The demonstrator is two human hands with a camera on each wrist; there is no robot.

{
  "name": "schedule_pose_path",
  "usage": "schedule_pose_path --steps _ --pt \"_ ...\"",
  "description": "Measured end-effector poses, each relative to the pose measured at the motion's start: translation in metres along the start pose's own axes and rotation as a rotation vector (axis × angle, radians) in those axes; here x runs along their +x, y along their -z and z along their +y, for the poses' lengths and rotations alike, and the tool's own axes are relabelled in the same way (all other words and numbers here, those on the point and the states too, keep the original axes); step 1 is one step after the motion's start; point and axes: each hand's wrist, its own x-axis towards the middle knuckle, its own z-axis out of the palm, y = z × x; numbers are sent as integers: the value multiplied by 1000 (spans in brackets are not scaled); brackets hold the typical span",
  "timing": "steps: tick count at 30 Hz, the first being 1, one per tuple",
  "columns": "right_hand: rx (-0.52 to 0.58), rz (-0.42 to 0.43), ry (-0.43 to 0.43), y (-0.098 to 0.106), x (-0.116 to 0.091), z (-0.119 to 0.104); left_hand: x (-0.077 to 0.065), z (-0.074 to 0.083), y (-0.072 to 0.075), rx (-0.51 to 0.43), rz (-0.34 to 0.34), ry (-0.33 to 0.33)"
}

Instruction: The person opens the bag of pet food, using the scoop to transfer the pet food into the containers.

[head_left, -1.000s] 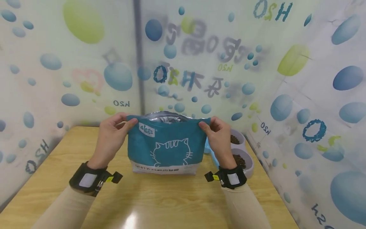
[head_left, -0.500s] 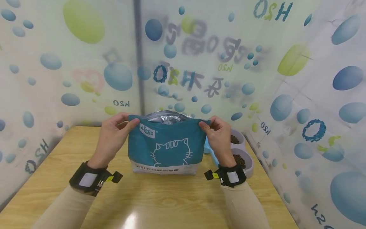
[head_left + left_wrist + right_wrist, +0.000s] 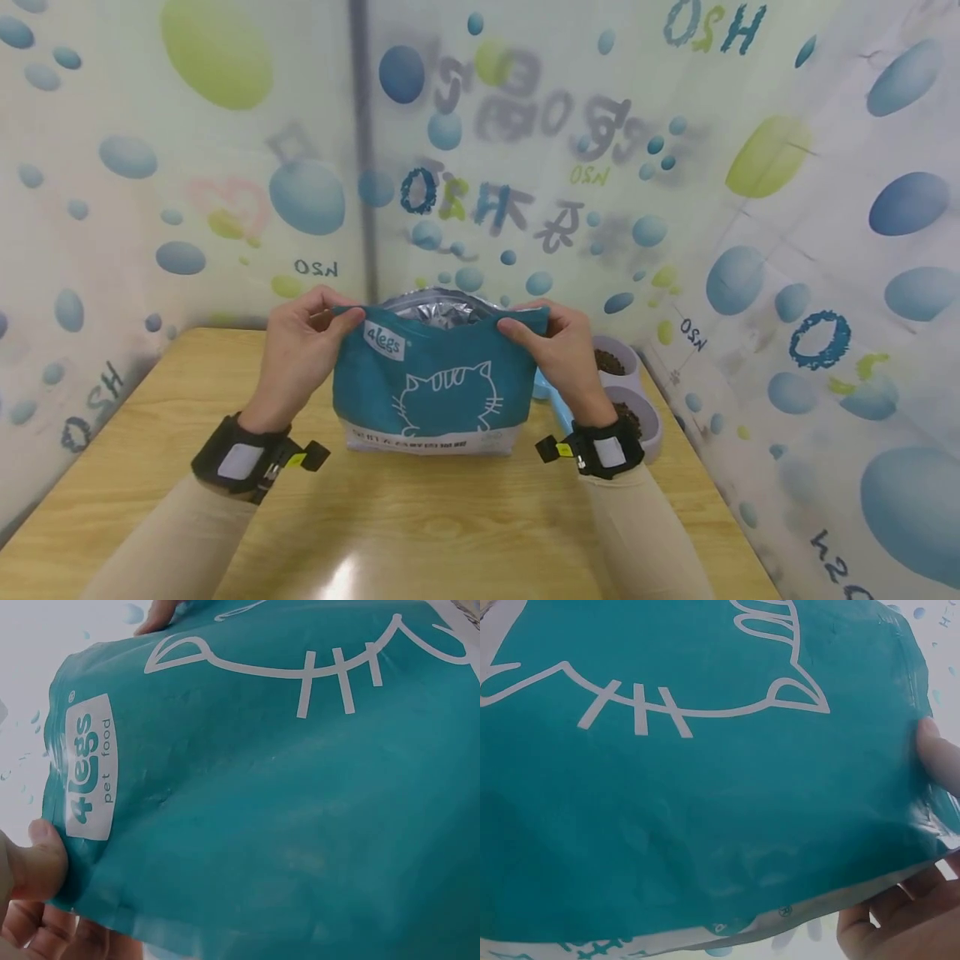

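Note:
A teal pet food bag [image 3: 442, 375] with a white cat outline and a "4Legs" label stands upright on the table, its silver-lined mouth gaping at the top. My left hand [image 3: 300, 354] pinches the bag's top left corner, thumb in front and fingers behind. At the top right corner my right hand [image 3: 566, 354] pinches the edge the same way, its thumb lying on the front. The left wrist view shows the left thumb [image 3: 41, 862] beside the label. In the right wrist view the right thumb [image 3: 939, 754] presses near the top edge. What lies deep inside the bag is hidden.
Right of the bag, partly behind my right arm, stands a double pet bowl [image 3: 651, 417] with brown kibble [image 3: 609, 362] in both hollows. A light blue item [image 3: 558, 408] lies between bag and bowl. Patterned curtains [image 3: 480, 150] enclose the wooden table [image 3: 420, 525] at the back and sides.
My right thumb has slid inward along the bag's top edge, and the right hand sits slightly higher. The left wrist has shifted a little up and right. The bag stays in place.

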Motion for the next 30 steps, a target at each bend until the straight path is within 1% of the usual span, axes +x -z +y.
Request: schedule_pose_path --steps 4,12,14,16,18,20,24,25,27,30 --pt "-8 31 2 -2 0 1 0 1 -2 -21 12 -26" --pt "-58 125 79 -8 -1 0 -2 1 1 -30 39 -37" --pt "-63 147 90 -8 -2 0 -2 0 1 -31 42 -44" --pt "-60 150 88 -8 -2 0 -2 0 2 -28 40 -54" --pt "-54 134 83 -7 -3 -1 -2 0 3 -17 30 -63" --pt "-46 103 77 -5 -2 -1 -1 -2 5 -1 7 -76" --pt "-81 43 98 0 -2 -5 1 -4 12 37 -66 -103" --pt "-107 29 112 1 -1 -6 1 -3 14 45 -87 -115" --pt "-195 2 163 2 1 -12 2 -2 15 65 -121 -138" --pt "-362 -48 290 0 5 -23 6 2 15 114 -167 -179"
